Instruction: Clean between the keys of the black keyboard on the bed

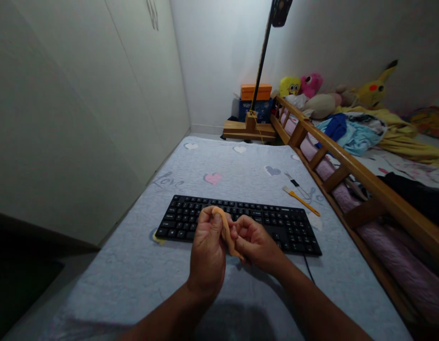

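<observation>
An orange cloth [227,233] is bunched between my two hands, above the front edge of a black keyboard [283,229]. My left hand [209,246] is closed on the cloth, its thumb pressing the upper end. Lower down, my right hand [253,240] pinches the cloth with thumb and fingers. Both hands hide some of the keyboard's middle keys. The keyboard lies flat, its cable [309,269] running off the near right edge. Right of it lies a brush [302,201] with an orange handle, and beyond that a thin tool with a black grip [294,183].
Under everything is a pale blue cover [134,284] with heart prints. A wooden rail [347,163] runs along the right side, with clothes [361,132] and plush toys behind it. White cabinet doors [98,94] stand at the left. A dark pole [264,52] on a wooden base rises at the far end.
</observation>
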Available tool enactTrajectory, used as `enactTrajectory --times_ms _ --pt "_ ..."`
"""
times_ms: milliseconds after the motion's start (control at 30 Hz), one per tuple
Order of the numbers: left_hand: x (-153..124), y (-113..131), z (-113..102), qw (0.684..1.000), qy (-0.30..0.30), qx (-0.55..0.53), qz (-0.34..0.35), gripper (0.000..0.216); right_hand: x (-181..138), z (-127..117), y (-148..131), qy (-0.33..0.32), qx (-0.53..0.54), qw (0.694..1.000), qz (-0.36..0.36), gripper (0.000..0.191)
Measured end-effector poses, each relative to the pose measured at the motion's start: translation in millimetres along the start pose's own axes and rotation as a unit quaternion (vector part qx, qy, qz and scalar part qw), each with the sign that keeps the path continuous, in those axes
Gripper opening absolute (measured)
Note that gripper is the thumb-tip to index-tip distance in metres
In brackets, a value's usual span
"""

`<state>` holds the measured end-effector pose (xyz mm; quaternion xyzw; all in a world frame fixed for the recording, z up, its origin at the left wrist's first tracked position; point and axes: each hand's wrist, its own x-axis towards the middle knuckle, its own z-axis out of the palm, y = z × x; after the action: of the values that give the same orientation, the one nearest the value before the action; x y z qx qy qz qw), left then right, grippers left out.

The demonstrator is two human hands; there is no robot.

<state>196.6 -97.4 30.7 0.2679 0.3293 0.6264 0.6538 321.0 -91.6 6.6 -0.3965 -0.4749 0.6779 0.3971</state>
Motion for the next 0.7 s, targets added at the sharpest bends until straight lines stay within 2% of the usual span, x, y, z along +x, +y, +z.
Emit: enactTrajectory --times_ms 100,200,333,467,567,633,700 --pt "-4.4 -2.9 4.9 1.0 0.022 -0.004 0.014 0.027 0.3 5.1 2.1 0.062 -0.074 0.994 -0.053 0.042" --pt "-7.5 -6.8 8.3 0.999 0.041 -0.016 0.03 0.026 -1.2 7.5 4.6 0.107 -0.168 0.977 -0.071 0.037" --pt "-8.5 -10.9 9.1 0.998 0.041 -0.01 0.05 0.025 -4.7 12.7 5.1 0.132 -0.196 0.967 -0.093 0.031" --pt "-6.0 -8.0 6.1 0.996 0.055 0.008 0.072 0.026 -8.7 18.0 0.4 0.077 -0.232 0.949 -0.198 0.007" --pt "-1.9 -2.8 0.5 0.991 0.082 0.036 0.096 0.026 -11.3 19.1 -3.5 0.024 -0.276 0.914 -0.296 0.026" --pt "0.9 -0.2 -4.4 0.987 0.099 0.057 0.114 0.025 -12.6 18.7 -5.4 -0.009 -0.28 0.906 -0.319 0.037" --pt "3.1 1.4 -9.3 0.984 0.108 0.068 0.128 0.024 -13.4 17.7 -6.9 -0.041 -0.271 0.909 -0.313 0.048"
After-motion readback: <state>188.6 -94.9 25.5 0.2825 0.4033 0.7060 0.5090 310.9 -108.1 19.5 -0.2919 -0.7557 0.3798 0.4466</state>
